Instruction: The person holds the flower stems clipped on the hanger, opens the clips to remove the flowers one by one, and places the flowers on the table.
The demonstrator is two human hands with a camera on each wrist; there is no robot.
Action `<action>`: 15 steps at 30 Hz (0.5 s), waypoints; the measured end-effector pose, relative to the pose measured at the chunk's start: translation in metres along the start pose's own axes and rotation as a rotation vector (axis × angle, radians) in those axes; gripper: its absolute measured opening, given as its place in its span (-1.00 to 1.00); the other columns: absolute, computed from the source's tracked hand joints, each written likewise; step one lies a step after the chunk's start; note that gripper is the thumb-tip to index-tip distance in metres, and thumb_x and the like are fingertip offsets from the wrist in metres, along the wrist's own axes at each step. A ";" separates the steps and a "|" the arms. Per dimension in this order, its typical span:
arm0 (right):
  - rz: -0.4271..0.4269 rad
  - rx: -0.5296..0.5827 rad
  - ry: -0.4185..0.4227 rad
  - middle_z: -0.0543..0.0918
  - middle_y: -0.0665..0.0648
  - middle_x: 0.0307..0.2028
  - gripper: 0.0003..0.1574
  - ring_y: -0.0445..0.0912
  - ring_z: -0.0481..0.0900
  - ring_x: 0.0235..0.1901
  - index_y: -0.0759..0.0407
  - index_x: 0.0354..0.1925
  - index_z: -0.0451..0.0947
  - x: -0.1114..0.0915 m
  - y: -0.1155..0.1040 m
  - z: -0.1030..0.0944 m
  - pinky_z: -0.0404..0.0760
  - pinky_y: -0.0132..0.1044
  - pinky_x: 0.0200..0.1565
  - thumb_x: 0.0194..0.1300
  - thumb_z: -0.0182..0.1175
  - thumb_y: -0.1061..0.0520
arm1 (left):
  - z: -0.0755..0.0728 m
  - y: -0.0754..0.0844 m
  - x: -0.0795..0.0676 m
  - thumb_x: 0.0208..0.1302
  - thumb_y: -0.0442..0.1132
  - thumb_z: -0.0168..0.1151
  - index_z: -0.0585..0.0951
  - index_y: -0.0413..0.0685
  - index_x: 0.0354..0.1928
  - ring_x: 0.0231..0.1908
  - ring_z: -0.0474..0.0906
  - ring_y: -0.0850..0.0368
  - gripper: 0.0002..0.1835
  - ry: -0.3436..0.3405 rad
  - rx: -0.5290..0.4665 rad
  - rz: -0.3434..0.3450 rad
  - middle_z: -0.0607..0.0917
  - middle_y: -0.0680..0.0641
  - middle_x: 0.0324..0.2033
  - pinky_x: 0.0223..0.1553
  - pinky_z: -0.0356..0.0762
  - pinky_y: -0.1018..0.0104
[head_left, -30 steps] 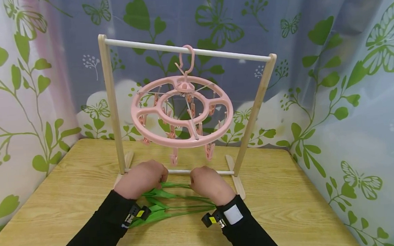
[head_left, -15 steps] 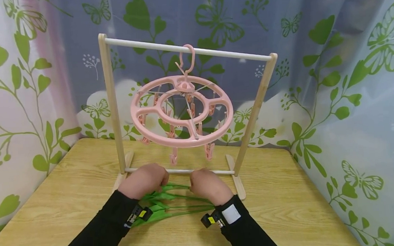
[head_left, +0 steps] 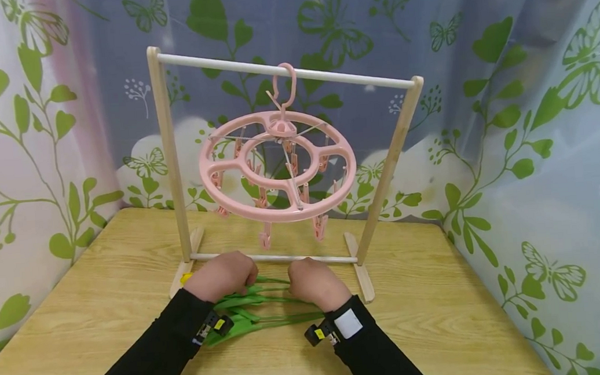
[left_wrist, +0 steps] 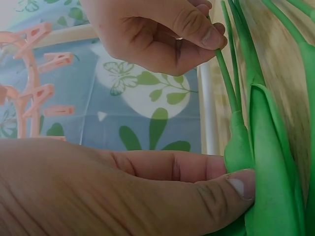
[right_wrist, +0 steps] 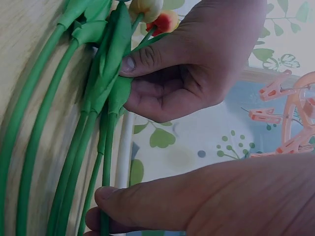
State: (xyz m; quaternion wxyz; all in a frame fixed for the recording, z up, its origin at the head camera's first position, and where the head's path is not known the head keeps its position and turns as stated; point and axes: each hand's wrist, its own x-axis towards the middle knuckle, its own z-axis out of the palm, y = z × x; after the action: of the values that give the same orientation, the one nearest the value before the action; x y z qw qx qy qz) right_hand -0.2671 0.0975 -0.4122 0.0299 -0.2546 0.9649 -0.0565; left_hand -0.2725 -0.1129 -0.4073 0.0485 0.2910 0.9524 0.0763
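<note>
Several tulips, artificial-looking, with green leaves point(head_left: 239, 325) and stems, lie across the table in front of a rack. My left hand point(head_left: 225, 274) pinches a tulip at its leaf base point(left_wrist: 237, 147) between thumb and index finger. Farther right, my right hand point(head_left: 317, 282) pinches a thin stem point(left_wrist: 226, 81) of the rear tulip. In the right wrist view a pale bloom point(right_wrist: 146, 9) and a red-orange bloom point(right_wrist: 164, 22) show beyond the left hand. A bit of yellow bloom point(head_left: 186, 278) peeks out behind the left wrist. Other blooms are hidden by the left arm.
Behind the hands stands a rack with wooden posts point(head_left: 390, 169) and a white top bar point(head_left: 344, 77). From it hangs a round pink clip hanger point(head_left: 281, 215) with several dangling clips point(head_left: 265, 236). Patterned curtains point(head_left: 517, 155) enclose the wooden table point(head_left: 435, 329).
The left hand has shifted slightly right and toward me. A second stem now lies closer to the rear one, and a yellow bloom has come into sight. The right hand has barely moved.
</note>
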 end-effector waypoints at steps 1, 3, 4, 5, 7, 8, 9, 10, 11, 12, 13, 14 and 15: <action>0.001 -0.005 -0.007 0.14 -0.06 -0.78 -0.54 -0.19 0.13 -0.77 0.01 -0.76 0.28 0.001 0.000 0.001 0.14 -0.35 -0.68 0.17 0.23 0.19 | 0.001 -0.001 0.001 -0.08 -0.46 0.36 0.39 0.03 -0.68 -0.62 0.08 0.21 -0.66 0.000 -0.005 -0.004 0.15 0.12 -0.69 -0.53 0.12 0.35; 0.002 -0.020 -0.023 0.17 -0.06 -0.77 -0.55 -0.19 0.15 -0.76 0.01 -0.75 0.31 0.002 0.000 0.002 0.15 -0.34 -0.67 0.19 0.22 0.17 | 0.003 -0.002 0.002 -0.04 -0.43 0.37 0.40 0.03 -0.67 -0.62 0.09 0.21 -0.67 -0.006 -0.005 -0.008 0.16 0.11 -0.69 -0.53 0.13 0.35; 0.003 -0.026 -0.029 0.18 -0.05 -0.76 -0.56 -0.19 0.16 -0.75 0.01 -0.75 0.32 0.003 0.001 0.003 0.15 -0.34 -0.67 0.20 0.22 0.17 | 0.004 -0.003 0.002 -0.03 -0.42 0.37 0.40 0.03 -0.67 -0.62 0.10 0.21 -0.67 -0.006 0.001 -0.007 0.16 0.11 -0.69 -0.53 0.13 0.35; 0.003 -0.035 -0.030 0.18 -0.05 -0.76 -0.56 -0.18 0.16 -0.75 0.00 -0.74 0.33 0.003 0.001 0.004 0.16 -0.34 -0.66 0.20 0.21 0.17 | 0.005 -0.003 0.003 -0.02 -0.41 0.38 0.40 0.03 -0.66 -0.62 0.11 0.22 -0.67 -0.007 0.007 -0.008 0.17 0.11 -0.69 -0.53 0.14 0.36; 0.002 -0.048 -0.025 0.20 -0.05 -0.75 -0.58 -0.18 0.17 -0.74 0.01 -0.74 0.34 0.003 0.000 0.005 0.16 -0.34 -0.66 0.18 0.20 0.19 | 0.006 -0.004 0.003 -0.01 -0.38 0.39 0.41 0.04 -0.66 -0.62 0.12 0.23 -0.67 -0.009 0.024 -0.002 0.18 0.12 -0.69 -0.52 0.15 0.35; -0.003 -0.056 -0.021 0.21 -0.05 -0.75 -0.59 -0.18 0.18 -0.74 0.01 -0.74 0.34 0.004 0.000 0.005 0.17 -0.34 -0.66 0.18 0.20 0.20 | 0.006 -0.004 0.004 0.00 -0.38 0.39 0.41 0.04 -0.66 -0.61 0.12 0.22 -0.67 -0.010 0.032 0.001 0.18 0.12 -0.69 -0.52 0.15 0.35; -0.007 -0.060 -0.017 0.22 -0.05 -0.75 -0.60 -0.17 0.19 -0.73 0.01 -0.73 0.34 0.003 -0.001 0.006 0.17 -0.34 -0.65 0.17 0.20 0.20 | 0.007 -0.004 0.003 -0.01 -0.39 0.39 0.40 0.03 -0.66 -0.61 0.12 0.22 -0.67 -0.008 0.034 0.004 0.18 0.11 -0.69 -0.52 0.15 0.34; -0.012 -0.064 -0.014 0.22 -0.05 -0.74 -0.60 -0.17 0.19 -0.73 0.01 -0.73 0.34 0.003 -0.001 0.006 0.17 -0.34 -0.65 0.17 0.20 0.20 | 0.007 -0.004 0.003 -0.01 -0.39 0.39 0.43 0.03 -0.66 -0.61 0.14 0.22 -0.68 -0.007 0.034 0.005 0.20 0.12 -0.70 -0.52 0.16 0.35; -0.018 -0.068 -0.012 0.23 -0.05 -0.74 -0.60 -0.17 0.19 -0.73 0.01 -0.73 0.34 0.003 -0.002 0.006 0.18 -0.34 -0.65 0.17 0.19 0.21 | 0.008 -0.004 0.003 -0.01 -0.40 0.38 0.45 0.03 -0.65 -0.62 0.16 0.22 -0.70 -0.008 0.029 0.004 0.22 0.13 -0.70 -0.52 0.18 0.35; -0.023 -0.071 -0.012 0.23 -0.04 -0.74 -0.60 -0.17 0.19 -0.73 0.01 -0.73 0.34 0.003 -0.002 0.007 0.18 -0.34 -0.65 0.17 0.19 0.21 | 0.008 -0.004 0.003 -0.01 -0.40 0.38 0.46 0.03 -0.65 -0.62 0.16 0.22 -0.71 -0.008 0.028 0.004 0.23 0.13 -0.70 -0.52 0.19 0.35; -0.027 -0.075 -0.013 0.23 -0.04 -0.74 -0.59 -0.17 0.19 -0.72 0.02 -0.73 0.33 0.003 -0.002 0.007 0.18 -0.35 -0.65 0.18 0.18 0.21 | 0.009 -0.003 0.003 -0.02 -0.41 0.38 0.47 0.02 -0.65 -0.62 0.16 0.22 -0.71 -0.008 0.026 0.004 0.23 0.12 -0.70 -0.52 0.18 0.34; -0.029 -0.077 -0.014 0.23 -0.04 -0.73 -0.59 -0.17 0.19 -0.72 0.02 -0.73 0.33 0.003 -0.003 0.007 0.18 -0.35 -0.65 0.19 0.18 0.22 | 0.009 -0.004 0.003 -0.02 -0.41 0.38 0.47 0.02 -0.66 -0.61 0.17 0.22 -0.71 -0.004 0.025 0.004 0.23 0.12 -0.70 -0.52 0.18 0.34; -0.030 -0.081 -0.014 0.23 -0.04 -0.73 -0.59 -0.17 0.19 -0.72 0.02 -0.73 0.33 0.003 -0.003 0.008 0.18 -0.35 -0.65 0.19 0.17 0.22 | 0.010 -0.004 0.003 -0.02 -0.41 0.38 0.47 0.03 -0.66 -0.61 0.17 0.22 -0.71 -0.001 0.028 0.002 0.24 0.13 -0.70 -0.52 0.19 0.34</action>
State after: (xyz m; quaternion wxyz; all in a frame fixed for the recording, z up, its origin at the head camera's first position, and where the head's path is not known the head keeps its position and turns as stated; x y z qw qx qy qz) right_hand -0.2677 0.0929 -0.4196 0.0254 -0.2704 0.9623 -0.0160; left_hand -0.2756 -0.1129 -0.4180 0.0448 0.2927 0.9531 0.0631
